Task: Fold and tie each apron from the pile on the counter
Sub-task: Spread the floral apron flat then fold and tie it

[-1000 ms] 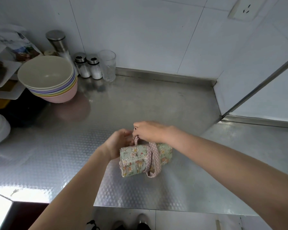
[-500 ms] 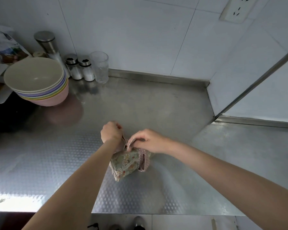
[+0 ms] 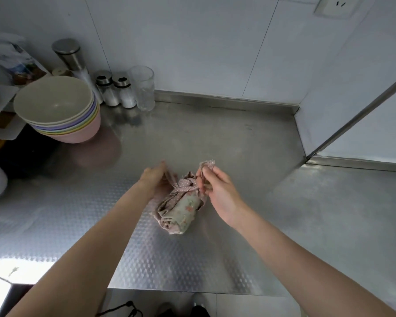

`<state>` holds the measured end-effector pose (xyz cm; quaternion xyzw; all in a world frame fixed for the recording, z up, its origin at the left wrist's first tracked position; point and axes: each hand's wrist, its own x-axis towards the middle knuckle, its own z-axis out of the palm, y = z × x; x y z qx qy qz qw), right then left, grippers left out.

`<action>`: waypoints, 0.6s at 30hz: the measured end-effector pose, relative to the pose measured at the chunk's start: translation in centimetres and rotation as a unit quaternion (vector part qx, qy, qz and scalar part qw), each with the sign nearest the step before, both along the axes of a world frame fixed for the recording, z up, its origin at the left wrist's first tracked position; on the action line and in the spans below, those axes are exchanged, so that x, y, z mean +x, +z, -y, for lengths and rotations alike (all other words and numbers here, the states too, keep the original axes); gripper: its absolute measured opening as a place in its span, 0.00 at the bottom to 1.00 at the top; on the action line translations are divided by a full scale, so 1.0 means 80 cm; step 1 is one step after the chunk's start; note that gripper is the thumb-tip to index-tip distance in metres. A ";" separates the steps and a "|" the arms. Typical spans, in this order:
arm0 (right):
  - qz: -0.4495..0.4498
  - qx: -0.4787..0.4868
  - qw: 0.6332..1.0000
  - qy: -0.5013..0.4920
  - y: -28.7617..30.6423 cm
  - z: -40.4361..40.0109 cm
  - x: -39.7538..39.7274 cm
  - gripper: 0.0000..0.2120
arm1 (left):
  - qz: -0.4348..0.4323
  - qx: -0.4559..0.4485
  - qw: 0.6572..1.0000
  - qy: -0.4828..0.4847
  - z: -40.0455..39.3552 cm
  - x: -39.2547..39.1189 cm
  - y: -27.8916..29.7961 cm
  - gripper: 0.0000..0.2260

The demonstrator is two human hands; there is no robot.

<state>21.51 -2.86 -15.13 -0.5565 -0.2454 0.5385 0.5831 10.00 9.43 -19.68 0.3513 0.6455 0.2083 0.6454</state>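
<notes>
a rolled floral apron (image 3: pixel 183 210) is seen lying on the steel counter (image 3: pixel 215 143), roughly mid-counter, near the front edge. the roll is angled, near end toward the camera. a pink polka-dot strap (image 3: pixel 184 187) is wrapped around its far end and crossed into a knot on top.

left hand (image 3: pixel 154 177): placed at the left of the knot, fingers closed on one strap end, which is pulled out to the left. hand is touching the bundle's far-left side.

right hand (image 3: pixel 217 188): raised just right of the knot, thumb and fingers pinched on the other strap end (image 3: pixel 206 164), whose tip is seen sticking up above the fingers. strap is drawn taut from the knot up to the pinch. so both hands are gripping strap, not the roll itself.

both forearms are bare and enter from the bottom of the view.

rest of the counter, back left: a stack of pastel bowls (image 3: pixel 60 110), cream one on top, pink one at the bottom. behind it a tall steel-capped grinder (image 3: pixel 72 59). beside that, two small shakers (image 3: pixel 117 91) with metal lids, then a clear drinking glass (image 3: pixel 143 88), all set against the white tiled wall (image 3: pixel 192 42). a wall socket (image 3: pixel 334 5) is partly visible at top right. shoes can be made out below the counter edge, blurred.
</notes>
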 end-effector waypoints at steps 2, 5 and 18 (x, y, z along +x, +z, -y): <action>-0.010 -0.009 1.000 -0.021 0.003 -0.011 -0.002 0.14 | 0.072 -0.053 0.996 -0.014 0.014 -0.001 0.015 0.12; -0.096 -0.024 0.991 -0.095 0.002 -0.020 -0.001 0.14 | 0.106 -0.021 0.993 -0.039 0.033 -0.011 0.025 0.08; -0.036 -0.034 0.996 -0.071 -0.003 0.003 0.003 0.14 | -0.166 0.334 0.889 -0.264 0.060 0.013 0.039 0.13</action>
